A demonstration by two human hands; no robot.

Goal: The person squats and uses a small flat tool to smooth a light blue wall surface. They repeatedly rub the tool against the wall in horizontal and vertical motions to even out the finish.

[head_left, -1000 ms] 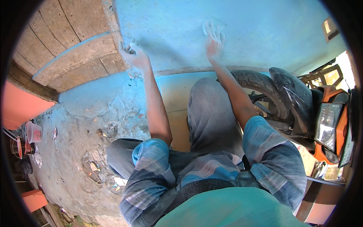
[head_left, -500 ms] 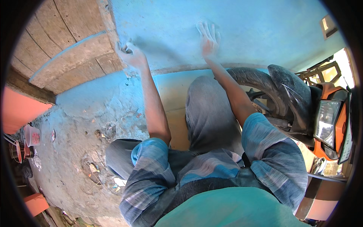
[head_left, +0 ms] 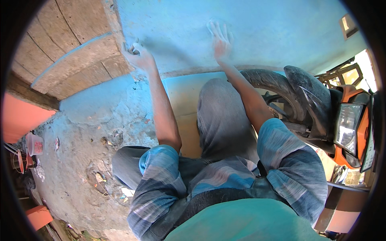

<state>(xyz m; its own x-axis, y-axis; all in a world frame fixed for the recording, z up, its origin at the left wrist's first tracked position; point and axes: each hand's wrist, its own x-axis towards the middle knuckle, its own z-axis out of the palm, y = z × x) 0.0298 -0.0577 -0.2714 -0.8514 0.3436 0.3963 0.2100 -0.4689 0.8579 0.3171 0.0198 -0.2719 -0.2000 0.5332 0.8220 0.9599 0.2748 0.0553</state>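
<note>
My left hand (head_left: 140, 58) is up at the edge of the blue wall (head_left: 173, 24), where it meets the frame of a wooden door (head_left: 76, 60). Its fingers curl round in a pinch, and whatever they may hold is too small to make out. My right hand (head_left: 222, 44) lies flat on the blue surface, fingers stretched out and a little apart. Pale dust or paint seems to coat the fingers of both hands. Between my forearms rises my bent knee (head_left: 223, 108) in grey trousers.
An orange and black motorcycle (head_left: 350, 128) stands close on my right, its front tyre (head_left: 277, 86) near my right forearm. Rough, paint-stained ground (head_left: 80, 152) with bits of litter lies to the left. Farther left is a clear plastic tub (head_left: 35, 144) with red contents.
Both hands stay in nearly the same places. The left fingers have shifted slightly at the wall edge, and the right hand has edged a little to the left.
</note>
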